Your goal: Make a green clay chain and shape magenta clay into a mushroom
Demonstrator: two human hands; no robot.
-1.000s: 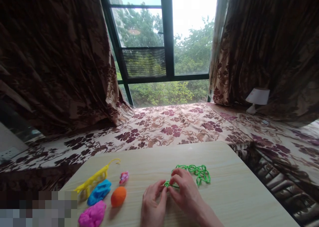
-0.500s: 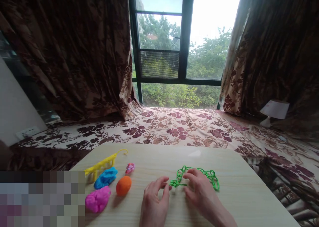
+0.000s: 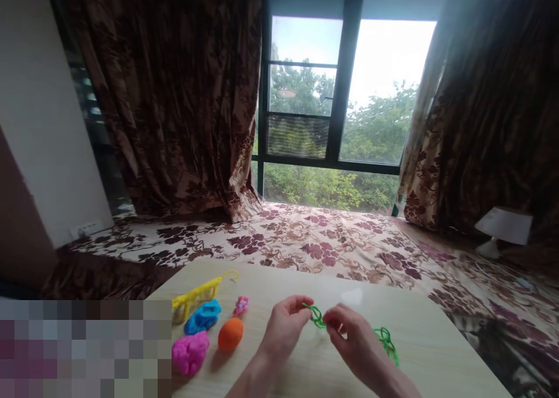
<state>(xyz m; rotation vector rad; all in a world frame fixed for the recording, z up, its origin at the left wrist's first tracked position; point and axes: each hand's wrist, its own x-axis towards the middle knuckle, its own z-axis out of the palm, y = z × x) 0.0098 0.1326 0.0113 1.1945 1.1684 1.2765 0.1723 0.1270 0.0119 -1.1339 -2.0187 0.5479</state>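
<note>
The pale, wood-grained table (image 3: 305, 374) gives a flat, smooth backing. Above it the left hand (image 3: 283, 328) and right hand (image 3: 356, 335) pinch thin green cord (image 3: 318, 317), thumbs closed to fingertips, seemingly to spread its loops between them; more cord lies just right. Well leftward, presumably leaving the hands room, sit a toothed yellow strip (image 3: 201, 293), crumpled pink lump (image 3: 190, 352), creased blue lump (image 3: 203, 317), smooth orange egg (image 3: 230, 334) and knobbly pink piece (image 3: 241, 305).

Green looped cord (image 3: 317, 316) (partly aloft)
</note>
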